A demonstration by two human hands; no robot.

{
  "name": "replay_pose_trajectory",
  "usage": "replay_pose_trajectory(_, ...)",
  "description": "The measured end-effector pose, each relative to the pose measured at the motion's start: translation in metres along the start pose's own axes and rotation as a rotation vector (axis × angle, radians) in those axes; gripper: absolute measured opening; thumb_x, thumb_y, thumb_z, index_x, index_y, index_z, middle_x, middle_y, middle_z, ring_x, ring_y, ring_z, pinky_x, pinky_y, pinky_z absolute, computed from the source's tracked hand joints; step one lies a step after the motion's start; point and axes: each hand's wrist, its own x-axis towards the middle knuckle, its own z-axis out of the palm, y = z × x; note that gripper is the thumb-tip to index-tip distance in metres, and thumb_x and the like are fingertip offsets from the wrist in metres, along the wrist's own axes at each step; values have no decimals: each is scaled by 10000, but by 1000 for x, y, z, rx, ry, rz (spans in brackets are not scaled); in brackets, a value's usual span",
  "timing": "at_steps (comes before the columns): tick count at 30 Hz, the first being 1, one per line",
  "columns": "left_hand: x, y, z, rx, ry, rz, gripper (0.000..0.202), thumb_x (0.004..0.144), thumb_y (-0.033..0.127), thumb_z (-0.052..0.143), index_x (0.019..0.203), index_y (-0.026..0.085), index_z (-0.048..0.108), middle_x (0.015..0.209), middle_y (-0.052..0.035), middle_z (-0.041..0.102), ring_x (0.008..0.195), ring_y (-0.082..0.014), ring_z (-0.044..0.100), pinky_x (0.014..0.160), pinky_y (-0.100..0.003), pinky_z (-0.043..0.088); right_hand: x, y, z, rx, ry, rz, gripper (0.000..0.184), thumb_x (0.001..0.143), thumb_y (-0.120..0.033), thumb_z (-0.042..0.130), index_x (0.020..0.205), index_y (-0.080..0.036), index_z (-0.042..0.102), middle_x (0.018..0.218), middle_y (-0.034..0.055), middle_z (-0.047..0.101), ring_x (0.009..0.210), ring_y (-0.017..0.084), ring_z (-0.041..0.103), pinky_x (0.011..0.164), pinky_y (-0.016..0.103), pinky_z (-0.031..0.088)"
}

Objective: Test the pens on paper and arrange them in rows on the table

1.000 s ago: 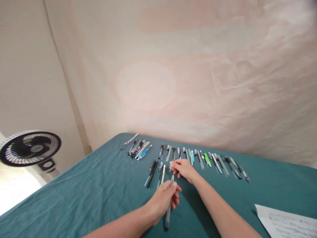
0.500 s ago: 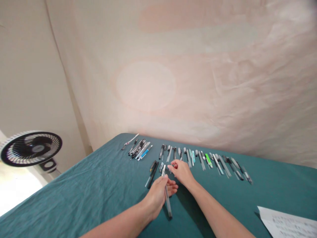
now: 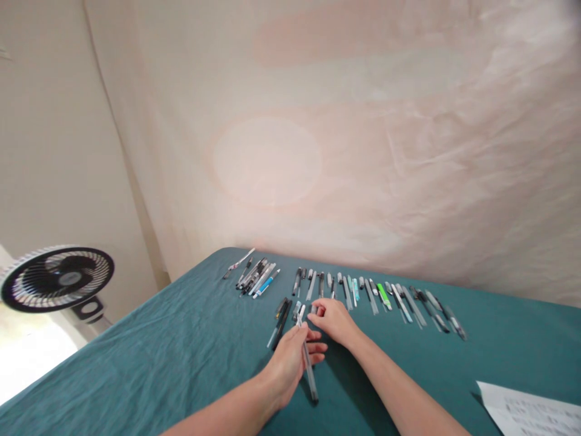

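My left hand [image 3: 290, 357] holds a clear-barrelled pen [image 3: 309, 374], its thumb pressed on the barrel. The pen's pale tip points away from me and its dark end toward me. Just to the right, my right hand [image 3: 333, 319] is closed in a pinch around a small greyish piece [image 3: 313, 309], perhaps a pen cap; it is too small to be sure. Beyond the left fingers a small clear cap [image 3: 296, 307] lies on the cloth. Two dark pens [image 3: 281, 326] rest left of the hands.
A row of pens with separate caps, among them a green pen [image 3: 384, 297], runs across the dark green cloth [image 3: 181, 351]. A cluster of pens with a blue pen [image 3: 266, 284] lies at the back left. Printed paper [image 3: 531, 409] lies front right; a fan [image 3: 59, 278] stands left.
The view has shifted slightly. My right hand has drawn its fingers closer together near the pen's tip. My left hand keeps its hold on the pen in nearly the same place.
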Motion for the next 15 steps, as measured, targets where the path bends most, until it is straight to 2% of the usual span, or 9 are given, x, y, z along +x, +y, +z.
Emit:
replay_pose_trajectory(5, 0, 1, -3, 79, -102, 16, 291, 792, 424, 426, 773, 141, 490, 752, -34, 573, 579, -91, 544, 549, -214, 391, 0, -5, -6, 61, 9, 10, 314, 669, -315, 577, 934, -156, 630, 623, 20, 628, 560, 129, 547, 566, 226, 387)
replay_pose_trajectory(8, 1, 0, -4, 107, -160, 51, 352, 779, 493, 411, 817, 151, 487, 670, -3, 547, 533, -76, 506, 517, -197, 350, -1, -13, -15, 190, 10, 32, 242, 719, -355, 523, 761, -146, 636, 595, 20, 599, 530, 117, 519, 523, 220, 376)
replay_pose_trajectory(11, 3, -1, -5, 126, -192, 84, 376, 768, 511, 421, 851, 151, 489, 658, 3, 535, 529, -72, 492, 513, -193, 338, -5, -25, -23, 439, -129, 102, 337, 753, -447, 469, 678, -144, 595, 524, -8, 536, 437, 85, 446, 426, 197, 327)
replay_pose_trajectory(13, 4, -2, -5, 140, -203, 101, 381, 764, 509, 434, 862, 146, 496, 659, 4, 531, 523, -67, 482, 510, -191, 335, -9, -34, -26, 585, -243, 113, 343, 727, -476, 506, 683, -145, 584, 490, -29, 504, 421, 71, 414, 408, 183, 306)
replay_pose_trajectory(15, 4, -2, -5, 151, -207, 115, 380, 760, 502, 448, 853, 138, 507, 655, 4, 529, 516, -64, 476, 507, -190, 335, -12, -39, -29, 676, -306, 103, 324, 684, -466, 570, 660, -143, 575, 494, -33, 504, 441, 66, 415, 431, 179, 324)
